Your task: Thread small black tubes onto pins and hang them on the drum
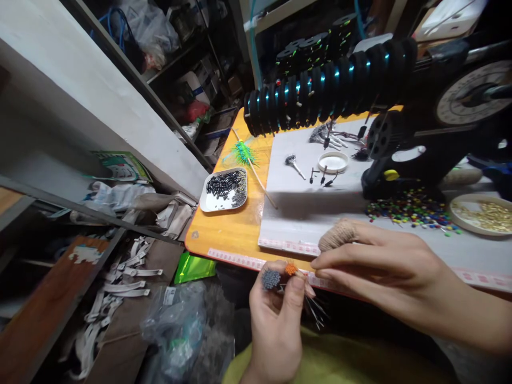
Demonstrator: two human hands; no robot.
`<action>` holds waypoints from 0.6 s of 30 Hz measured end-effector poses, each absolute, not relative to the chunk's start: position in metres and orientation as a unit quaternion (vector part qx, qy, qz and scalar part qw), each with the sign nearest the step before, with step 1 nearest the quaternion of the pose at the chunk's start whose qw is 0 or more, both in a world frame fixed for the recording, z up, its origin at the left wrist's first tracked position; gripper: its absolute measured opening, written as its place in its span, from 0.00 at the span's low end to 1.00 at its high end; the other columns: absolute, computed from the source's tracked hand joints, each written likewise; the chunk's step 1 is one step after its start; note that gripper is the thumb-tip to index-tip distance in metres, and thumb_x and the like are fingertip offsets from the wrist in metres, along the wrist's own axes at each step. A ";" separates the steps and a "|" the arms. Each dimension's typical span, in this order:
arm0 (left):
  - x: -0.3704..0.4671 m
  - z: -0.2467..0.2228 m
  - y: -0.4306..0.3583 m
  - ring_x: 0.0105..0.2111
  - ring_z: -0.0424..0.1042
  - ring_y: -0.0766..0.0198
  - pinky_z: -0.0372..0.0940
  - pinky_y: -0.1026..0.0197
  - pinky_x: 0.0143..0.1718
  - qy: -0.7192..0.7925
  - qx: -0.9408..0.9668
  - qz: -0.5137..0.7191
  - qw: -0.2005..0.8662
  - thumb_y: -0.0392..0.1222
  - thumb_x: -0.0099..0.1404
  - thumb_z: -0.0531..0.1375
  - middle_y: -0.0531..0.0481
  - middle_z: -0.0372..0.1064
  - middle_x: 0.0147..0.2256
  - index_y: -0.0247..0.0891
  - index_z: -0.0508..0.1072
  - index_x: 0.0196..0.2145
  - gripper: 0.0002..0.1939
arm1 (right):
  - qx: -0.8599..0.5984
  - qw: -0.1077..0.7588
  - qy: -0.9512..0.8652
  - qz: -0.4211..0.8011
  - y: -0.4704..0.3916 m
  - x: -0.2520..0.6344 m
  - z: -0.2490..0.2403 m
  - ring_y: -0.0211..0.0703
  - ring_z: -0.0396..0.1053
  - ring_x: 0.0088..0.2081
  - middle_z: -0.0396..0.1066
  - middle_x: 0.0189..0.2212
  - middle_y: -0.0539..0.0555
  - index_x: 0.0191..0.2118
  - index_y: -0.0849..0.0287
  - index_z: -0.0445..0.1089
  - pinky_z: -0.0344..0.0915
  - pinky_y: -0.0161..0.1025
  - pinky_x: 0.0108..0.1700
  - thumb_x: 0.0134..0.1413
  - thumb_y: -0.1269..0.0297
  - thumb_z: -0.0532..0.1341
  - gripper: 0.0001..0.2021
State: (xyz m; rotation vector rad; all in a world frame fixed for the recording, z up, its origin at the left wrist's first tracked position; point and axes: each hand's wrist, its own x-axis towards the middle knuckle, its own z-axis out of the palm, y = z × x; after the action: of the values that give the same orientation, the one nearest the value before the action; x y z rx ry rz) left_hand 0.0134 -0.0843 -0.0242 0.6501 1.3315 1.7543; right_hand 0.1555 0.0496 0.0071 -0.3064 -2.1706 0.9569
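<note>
Remote view, head camera. Orange desk (pixel 226 229) lay under the work, pale board (pixel 288 213) on top. Black machine (pixel 394 165) stood beyond my hands. My right hand (pixel 396 261) hovered beside the left, thumb and forefinger nearly together; I couldn't tell whether they had closed on a strand. My left hand (pixel 276 330) gripped both bundles above the lap, just off the desk's near edge: grey-headed bundle (pixel 271 279) in the curled fingers, orange-headed bundle (pixel 290 268) by the thumb tip. Knitted finger cover (pixel 338 236) on the right hand; probably spared skin, dulled feel.

Handling, my judgement: light, even thumb pressure suited the orange heads; squeezing risked splaying them. Grey heads wanted level tops and a loose cradle. Thin tails (pixel 316 309) fanned out below; best to draw any strand along them, not across, to avoid snagging.
</note>
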 end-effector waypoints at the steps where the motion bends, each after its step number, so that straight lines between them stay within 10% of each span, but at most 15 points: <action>1: 0.014 -0.025 -0.084 0.33 0.77 0.62 0.72 0.59 0.41 0.533 0.258 0.694 0.410 0.50 0.69 0.68 0.50 0.76 0.31 0.39 0.74 0.35 0.12 | -0.119 0.364 -0.845 0.372 0.050 0.156 0.008 0.39 0.74 0.35 0.74 0.35 0.55 0.42 0.55 0.79 0.70 0.33 0.34 0.64 0.70 0.65 0.05; 18: 0.032 -0.029 -0.075 0.39 0.81 0.61 0.75 0.62 0.44 0.548 0.238 0.705 0.382 0.51 0.65 0.70 0.48 0.81 0.37 0.43 0.79 0.40 0.12 | -0.142 0.372 -0.836 0.379 0.045 0.154 0.019 0.36 0.73 0.29 0.74 0.30 0.52 0.37 0.57 0.77 0.68 0.31 0.28 0.63 0.72 0.63 0.05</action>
State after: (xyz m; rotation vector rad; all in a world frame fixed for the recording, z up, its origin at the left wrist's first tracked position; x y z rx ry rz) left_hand 0.0324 -0.0751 -0.0289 0.6069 1.3985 1.7977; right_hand 0.1541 0.0452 0.0187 -0.3629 -2.1417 0.9704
